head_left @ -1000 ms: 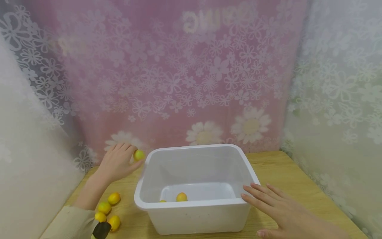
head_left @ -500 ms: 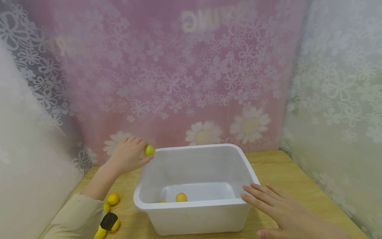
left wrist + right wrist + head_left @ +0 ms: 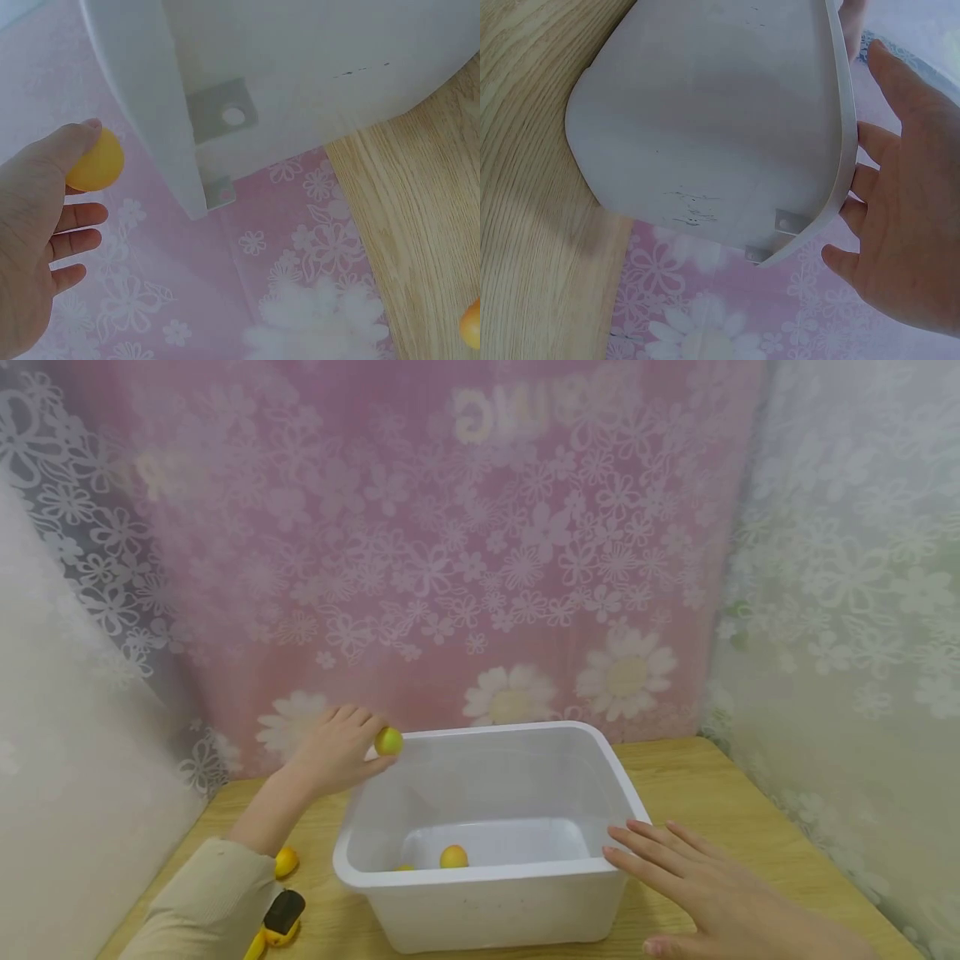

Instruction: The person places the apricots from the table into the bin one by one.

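My left hand (image 3: 337, 752) pinches a small round yellow-green fruit (image 3: 389, 742) at the back left corner of a white plastic basin (image 3: 480, 873). In the left wrist view, the thumb presses the fruit (image 3: 103, 163) while the other fingers extend below it. Inside the basin lies an orange-yellow fruit (image 3: 453, 857), and the top of another one (image 3: 405, 867) peeks above the front rim. Fingertips of my right hand (image 3: 697, 885) touch the basin's right front rim, fingers spread. The right wrist view shows that hand (image 3: 919, 202) against the rim's outer side.
Several yellow fruits lie on the wooden table (image 3: 712, 802) left of the basin, one of them orange-tinged (image 3: 286, 862); my sleeve (image 3: 217, 893) and a small black object (image 3: 285, 910) partly cover them. Floral curtains (image 3: 450, 568) hang behind and at both sides.
My left hand has moved right with the fruit, from beside the basin to its back left rim. The sleeve now covers more of the table fruits. The right hand stays in place.
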Available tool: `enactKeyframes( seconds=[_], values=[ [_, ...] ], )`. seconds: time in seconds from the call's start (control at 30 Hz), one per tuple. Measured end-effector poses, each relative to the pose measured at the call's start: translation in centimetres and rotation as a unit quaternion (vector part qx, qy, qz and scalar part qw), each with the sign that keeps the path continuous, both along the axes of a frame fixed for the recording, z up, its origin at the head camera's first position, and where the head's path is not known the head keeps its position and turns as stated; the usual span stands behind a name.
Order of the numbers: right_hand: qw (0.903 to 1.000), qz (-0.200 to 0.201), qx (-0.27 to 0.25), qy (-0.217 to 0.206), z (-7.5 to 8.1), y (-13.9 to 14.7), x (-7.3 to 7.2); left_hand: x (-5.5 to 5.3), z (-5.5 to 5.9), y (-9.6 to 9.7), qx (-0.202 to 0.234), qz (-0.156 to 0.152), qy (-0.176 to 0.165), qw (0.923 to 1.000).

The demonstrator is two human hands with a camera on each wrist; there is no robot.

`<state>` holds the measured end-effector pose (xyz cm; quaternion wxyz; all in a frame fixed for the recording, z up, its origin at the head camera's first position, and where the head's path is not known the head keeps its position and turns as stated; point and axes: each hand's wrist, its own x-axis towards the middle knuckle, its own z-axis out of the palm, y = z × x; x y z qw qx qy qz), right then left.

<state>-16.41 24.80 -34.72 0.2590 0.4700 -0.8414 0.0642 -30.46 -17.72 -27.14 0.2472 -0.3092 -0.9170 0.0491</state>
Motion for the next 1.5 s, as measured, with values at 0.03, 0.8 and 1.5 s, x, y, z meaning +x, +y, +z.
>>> enactKeyframes(
  seconds=[0.03, 0.8, 1.5],
  values=[
    [1.0000, 0.000, 0.000, 0.000, 0.0, 0.0, 0.0, -0.1, 0.0, 0.0, -0.001, -0.003, 0.006, 1.0000],
    [0.9998, -0.015, 0.012, -0.005, 0.1, 0.1, -0.1, 1.6, -1.1, -2.7, 0.012, 0.032, -0.003, 0.9994],
    [0.9996, -0.019, 0.020, -0.011, 0.0, 0.1, 0.0, 4.9, -9.0, -8.8, 0.022, 0.111, -0.017, 0.9934]
  ],
)
